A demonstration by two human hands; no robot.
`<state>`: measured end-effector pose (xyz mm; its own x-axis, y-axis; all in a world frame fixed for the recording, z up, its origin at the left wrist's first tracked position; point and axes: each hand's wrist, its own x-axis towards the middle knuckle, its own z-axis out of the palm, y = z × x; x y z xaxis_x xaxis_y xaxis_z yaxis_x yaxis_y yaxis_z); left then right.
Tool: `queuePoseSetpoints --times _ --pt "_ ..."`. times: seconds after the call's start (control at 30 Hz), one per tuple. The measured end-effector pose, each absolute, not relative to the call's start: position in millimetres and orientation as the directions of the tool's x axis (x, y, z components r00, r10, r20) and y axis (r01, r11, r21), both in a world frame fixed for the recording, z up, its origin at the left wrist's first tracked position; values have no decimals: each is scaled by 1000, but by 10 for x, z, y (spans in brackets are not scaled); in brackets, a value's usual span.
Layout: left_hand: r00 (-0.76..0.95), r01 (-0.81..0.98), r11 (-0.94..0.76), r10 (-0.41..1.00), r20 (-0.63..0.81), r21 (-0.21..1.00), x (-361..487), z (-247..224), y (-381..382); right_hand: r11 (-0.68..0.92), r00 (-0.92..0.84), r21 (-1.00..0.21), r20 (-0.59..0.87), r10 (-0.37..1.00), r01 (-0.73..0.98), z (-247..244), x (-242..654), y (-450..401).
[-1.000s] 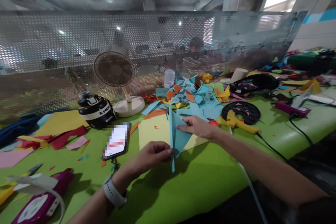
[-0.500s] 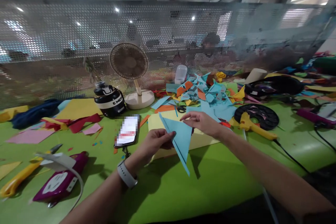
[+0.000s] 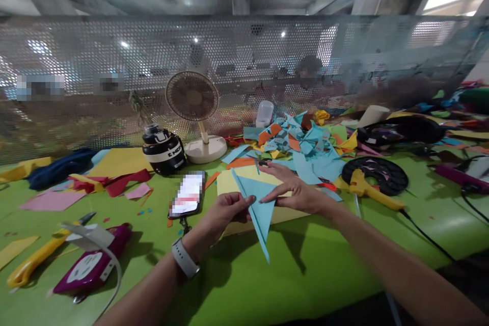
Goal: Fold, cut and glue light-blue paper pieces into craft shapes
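A folded light-blue paper triangle (image 3: pixel 259 211) is tilted over the table, with a narrow folded strip along its left edge. My left hand (image 3: pixel 234 208) pinches that edge, thumb on top and fingers behind. My right hand (image 3: pixel 301 191) lies over the triangle's right side. One of its digits touches the paper's face, and the others stretch apart above the upper edge. Beneath both hands is a pale yellow sheet (image 3: pixel 226 183) on the green tabletop (image 3: pixel 244 290). Small black scissors (image 3: pixel 263 162) lie partly hidden behind my right hand.
Blue and orange paper pieces (image 3: pixel 305 135) heap up behind the hands. A yellow glue gun (image 3: pixel 376 191) rests on a black disc (image 3: pixel 399 173) at right. To the left are a phone (image 3: pixel 188 193), black bottle (image 3: pixel 163 150), fan (image 3: pixel 206 148), yellow-handled cutter (image 3: pixel 42 254) and purple device (image 3: pixel 91 265).
My right hand has moved down and left, from the triangle's upper right edge onto its face, with its fingers spreading. My left hand keeps its pinch. The camera view has tilted slightly up.
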<state>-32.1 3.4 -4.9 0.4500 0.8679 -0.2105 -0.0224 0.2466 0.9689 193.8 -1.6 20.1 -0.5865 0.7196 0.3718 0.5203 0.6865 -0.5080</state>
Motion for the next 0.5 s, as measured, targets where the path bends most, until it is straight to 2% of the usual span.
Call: queuePoseSetpoints --times 0.1,0.2,0.37,0.5 --pt "449 -17 246 868 -213 969 -319 -51 28 750 -602 -392 447 662 533 193 1910 -23" --pt "471 -23 231 861 -193 973 -326 -51 22 836 -672 -236 506 541 495 188 1886 -41" --pt "476 -23 190 865 -157 981 -320 -51 14 880 -745 -27 520 417 474 163 1841 -83" --pt "481 -47 169 868 -126 984 -318 -60 16 888 -773 84 533 343 452 121 1797 -100"
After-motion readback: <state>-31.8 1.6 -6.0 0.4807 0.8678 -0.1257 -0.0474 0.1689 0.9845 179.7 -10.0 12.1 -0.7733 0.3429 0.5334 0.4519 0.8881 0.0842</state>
